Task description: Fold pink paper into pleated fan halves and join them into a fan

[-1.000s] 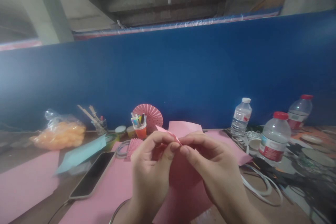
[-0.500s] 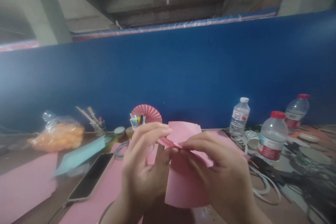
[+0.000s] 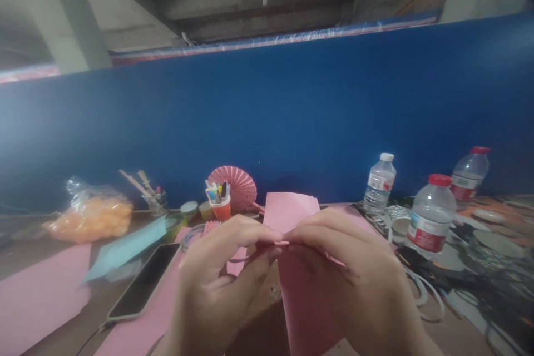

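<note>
A sheet of pink paper [image 3: 306,311] hangs below my hands, its upper edge folded into a narrow strip. My left hand [image 3: 233,267] pinches that folded edge between thumb and fingers, close to the middle of the view. Right beside it, my right hand [image 3: 350,267] grips the same fold, the fingertips of both hands almost meeting. Most of the fold is hidden by my fingers. Behind the hands lies another piece of pink paper [image 3: 290,206]. A pleated pink paper fan [image 3: 240,186] stands at the back, behind a cup of markers [image 3: 220,208].
On the left are a phone [image 3: 146,283], a light blue packet [image 3: 127,247], pink sheets [image 3: 41,295] and a bag of orange pieces [image 3: 94,214]. To the right stand plastic bottles [image 3: 431,217] among white cable [image 3: 429,300] and clutter. A blue partition [image 3: 267,111] closes off the back.
My left hand has lowered, its raised fingers now closed on the fold beside the right. The paper's fold has turned level and the sheet hangs lower, uncovering the marker cup.
</note>
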The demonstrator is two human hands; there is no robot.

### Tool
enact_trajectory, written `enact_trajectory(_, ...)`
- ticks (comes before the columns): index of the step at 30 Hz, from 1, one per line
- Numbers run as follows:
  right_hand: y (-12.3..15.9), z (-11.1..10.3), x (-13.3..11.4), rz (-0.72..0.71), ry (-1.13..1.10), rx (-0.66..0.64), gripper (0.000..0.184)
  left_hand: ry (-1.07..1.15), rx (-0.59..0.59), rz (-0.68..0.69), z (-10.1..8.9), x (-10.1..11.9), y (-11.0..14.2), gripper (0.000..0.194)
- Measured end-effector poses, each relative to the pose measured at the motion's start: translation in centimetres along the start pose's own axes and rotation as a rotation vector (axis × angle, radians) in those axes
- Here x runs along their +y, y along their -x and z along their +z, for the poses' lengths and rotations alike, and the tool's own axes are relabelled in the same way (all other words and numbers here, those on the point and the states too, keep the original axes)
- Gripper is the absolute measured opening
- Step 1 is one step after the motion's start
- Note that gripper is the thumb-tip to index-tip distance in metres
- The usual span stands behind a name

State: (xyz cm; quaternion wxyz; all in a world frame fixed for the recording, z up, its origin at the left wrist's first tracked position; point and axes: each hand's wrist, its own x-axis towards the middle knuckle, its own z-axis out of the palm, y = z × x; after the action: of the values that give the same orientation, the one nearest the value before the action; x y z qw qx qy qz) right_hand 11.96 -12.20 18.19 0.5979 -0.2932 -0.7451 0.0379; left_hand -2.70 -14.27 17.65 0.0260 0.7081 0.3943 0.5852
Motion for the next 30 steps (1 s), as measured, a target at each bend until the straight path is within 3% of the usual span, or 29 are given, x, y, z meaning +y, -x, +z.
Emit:
enact_trajectory(4,0.0,-0.5,-0.2,-0.073,0.038,-0.042,0.012,0.002,-0.040,-0.037,-0.1,0.4,-0.2,0.015)
enact_trajectory(10,0.4,-0.9,-0.2,-0.073,0.087,-0.149,0.017,-0.044,-0.073,-0.076,0.0,1.1,-0.4,0.013)
enact_trajectory(16,0.3,-0.6,0.1,0.053,0.104,-0.144,0.006,-0.002,-0.018,-0.188,0.1,0.8,-0.3,0.009)
enact_trajectory(21,0.0,-1.0,-0.2,0.121,0.086,-0.192,0.013,0.006,-0.051,-0.155,-0.2,0.7,-0.4,0.009)
enact_trajectory(26,-0.1,-1.0,0.0,0.062,0.067,-0.219,0.015,-0.033,-0.119,-0.140,-0.5,0.9,-0.4,0.010)
enact_trajectory(30,-0.1,-0.9,0.1,0.036,0.081,-0.221,0.019,-0.067,-0.105,-0.105,-0.6,0.9,-0.6,0.010)
